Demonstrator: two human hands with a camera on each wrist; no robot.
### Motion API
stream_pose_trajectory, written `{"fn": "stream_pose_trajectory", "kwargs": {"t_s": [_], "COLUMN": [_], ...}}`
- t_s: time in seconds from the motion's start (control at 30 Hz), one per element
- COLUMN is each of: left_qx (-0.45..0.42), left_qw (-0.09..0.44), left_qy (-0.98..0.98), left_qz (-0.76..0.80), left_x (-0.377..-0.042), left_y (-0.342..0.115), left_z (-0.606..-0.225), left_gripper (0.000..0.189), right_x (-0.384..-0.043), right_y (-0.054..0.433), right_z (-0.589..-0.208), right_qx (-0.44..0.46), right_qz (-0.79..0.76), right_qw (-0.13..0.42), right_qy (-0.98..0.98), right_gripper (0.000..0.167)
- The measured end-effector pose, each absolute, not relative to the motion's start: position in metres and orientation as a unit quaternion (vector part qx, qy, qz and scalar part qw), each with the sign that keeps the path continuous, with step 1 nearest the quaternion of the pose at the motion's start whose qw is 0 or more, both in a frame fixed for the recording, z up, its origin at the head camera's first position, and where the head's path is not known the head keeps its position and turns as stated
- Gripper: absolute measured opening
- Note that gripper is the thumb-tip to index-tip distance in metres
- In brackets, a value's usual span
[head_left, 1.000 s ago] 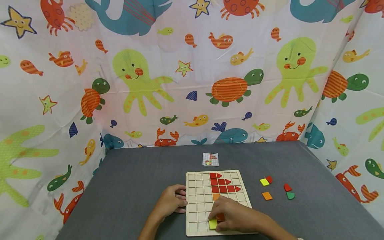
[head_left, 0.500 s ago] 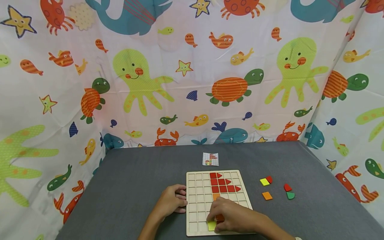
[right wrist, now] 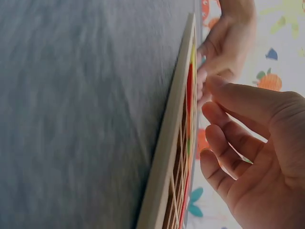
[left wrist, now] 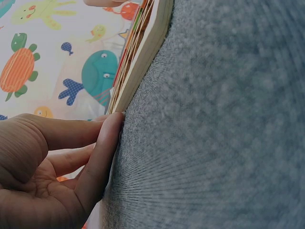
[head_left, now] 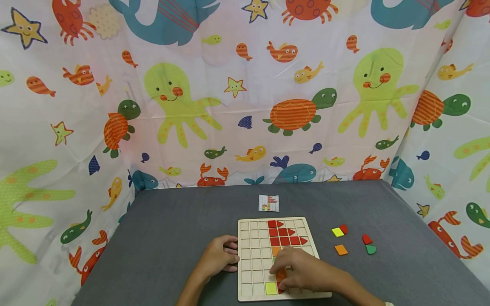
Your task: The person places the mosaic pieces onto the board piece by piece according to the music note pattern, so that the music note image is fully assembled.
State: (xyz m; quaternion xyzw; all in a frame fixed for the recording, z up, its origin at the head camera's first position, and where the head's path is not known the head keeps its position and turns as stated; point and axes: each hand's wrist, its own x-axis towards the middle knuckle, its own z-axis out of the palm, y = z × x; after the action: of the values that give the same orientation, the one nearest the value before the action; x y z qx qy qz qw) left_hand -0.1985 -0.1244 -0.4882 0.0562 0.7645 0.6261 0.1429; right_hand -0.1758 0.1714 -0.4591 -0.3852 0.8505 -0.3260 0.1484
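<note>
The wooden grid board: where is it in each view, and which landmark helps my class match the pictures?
Head: the wooden grid board lies low, right of centre.
Left wrist: the board, nearly edge-on, slants down and left from top centre.
Right wrist: the board, nearly edge-on, slants from upper right-of-centre to the bottom edge.
Shared landmark: the left hand.

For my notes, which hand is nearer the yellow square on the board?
The right hand, just beside the yellow square; the left hand is farther, at the left edge of the board.
</note>
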Motion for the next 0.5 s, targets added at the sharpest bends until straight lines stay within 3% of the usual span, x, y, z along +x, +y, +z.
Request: {"fn": "stream_pose_trajectory", "kwargs": {"t_s": [0.17, 0.5], "left_qx": [0.055, 0.054], "left_qw": [0.142, 0.142], "left_qy": [0.766, 0.767], "left_qz": [0.625, 0.623], "left_x": [-0.199, -0.199], "left_y": [-0.124, -0.124], "left_z": [-0.488, -0.490], "left_gripper": [0.059, 0.060], "right_x": [-0.182, -0.191], "right_y": [0.189, 0.232], "right_z": [-0.455, -0.455], "right_qx": [-0.346, -0.299], "right_qz": [-0.353, -0.367], "right_qw": [0.148, 0.083], "right_qy": [0.856, 0.877], "right_gripper": [0.025, 0.032]}}
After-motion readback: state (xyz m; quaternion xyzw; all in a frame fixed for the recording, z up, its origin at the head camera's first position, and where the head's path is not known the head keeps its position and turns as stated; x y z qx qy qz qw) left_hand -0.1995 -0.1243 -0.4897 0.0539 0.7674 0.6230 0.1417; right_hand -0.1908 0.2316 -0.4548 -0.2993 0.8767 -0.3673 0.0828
